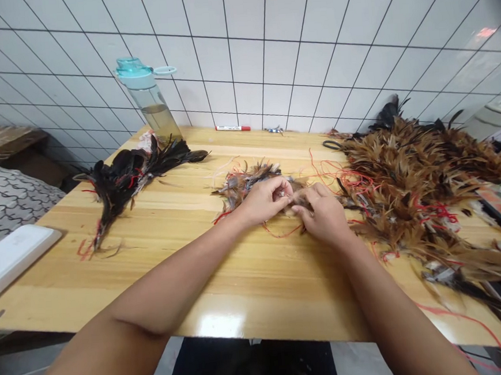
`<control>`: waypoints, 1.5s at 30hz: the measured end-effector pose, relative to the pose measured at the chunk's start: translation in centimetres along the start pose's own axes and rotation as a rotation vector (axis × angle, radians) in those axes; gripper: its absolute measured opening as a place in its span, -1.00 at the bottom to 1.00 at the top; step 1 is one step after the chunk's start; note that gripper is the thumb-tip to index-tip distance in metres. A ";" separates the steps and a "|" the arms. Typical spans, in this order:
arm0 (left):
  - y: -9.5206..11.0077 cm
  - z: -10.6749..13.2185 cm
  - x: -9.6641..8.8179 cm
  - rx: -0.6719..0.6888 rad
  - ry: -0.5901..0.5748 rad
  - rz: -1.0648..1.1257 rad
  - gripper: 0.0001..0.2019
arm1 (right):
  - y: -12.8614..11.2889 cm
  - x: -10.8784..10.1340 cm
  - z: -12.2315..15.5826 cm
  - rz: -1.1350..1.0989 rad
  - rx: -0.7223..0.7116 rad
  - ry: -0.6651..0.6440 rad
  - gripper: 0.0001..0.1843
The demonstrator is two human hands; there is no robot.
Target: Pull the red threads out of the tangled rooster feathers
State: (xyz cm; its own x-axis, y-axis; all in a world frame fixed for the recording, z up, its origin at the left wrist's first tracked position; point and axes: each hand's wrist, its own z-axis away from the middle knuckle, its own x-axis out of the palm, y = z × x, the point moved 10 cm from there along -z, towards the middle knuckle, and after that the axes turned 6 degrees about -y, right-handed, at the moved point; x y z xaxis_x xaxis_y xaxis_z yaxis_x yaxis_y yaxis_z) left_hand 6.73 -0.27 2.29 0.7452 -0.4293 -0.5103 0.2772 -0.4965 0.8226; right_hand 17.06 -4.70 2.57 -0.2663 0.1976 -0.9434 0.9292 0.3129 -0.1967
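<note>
A bundle of black feathers [121, 170] lies left on the desk [258, 291]. The left hand [265, 201] reaches in diagonally, thumb and index finger curled together, before a small feather bunch [241, 185]. Both grips narrowly pinch a brown tuft [302, 197] between the 2 hands. The right hand [325, 211] bends inward, near a large brown pile [409, 169].

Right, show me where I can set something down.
Bare table lies between the left forearm and right forearm, toward the front edge, and between the black feathers and left forearm. Crowded: the middle, with the feather clump, and the right side, under brown feathers and red thread.
</note>
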 end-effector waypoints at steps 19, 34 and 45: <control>-0.6 -0.1 2.2 0.009 -0.215 0.230 -0.88 | 0.8 4.0 -0.3 -0.033 0.071 -0.353 -0.76; -2.6 -0.1 2.6 -0.179 -0.104 0.651 -0.68 | 3.8 4.0 -0.7 -0.911 0.191 -0.023 -0.55; -3.0 -0.3 2.1 -0.154 -0.005 0.368 -0.76 | 3.4 5.8 -0.4 -0.874 0.236 -0.054 -0.60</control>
State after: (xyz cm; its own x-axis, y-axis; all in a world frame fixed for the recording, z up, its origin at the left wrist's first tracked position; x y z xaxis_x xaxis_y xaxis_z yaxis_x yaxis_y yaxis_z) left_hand 7.65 0.52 -1.20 0.8090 -0.5612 -0.1750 0.0799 -0.1899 0.9785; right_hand 18.60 -2.14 -3.47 -0.8944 -0.0666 -0.4422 0.4315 0.1312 -0.8925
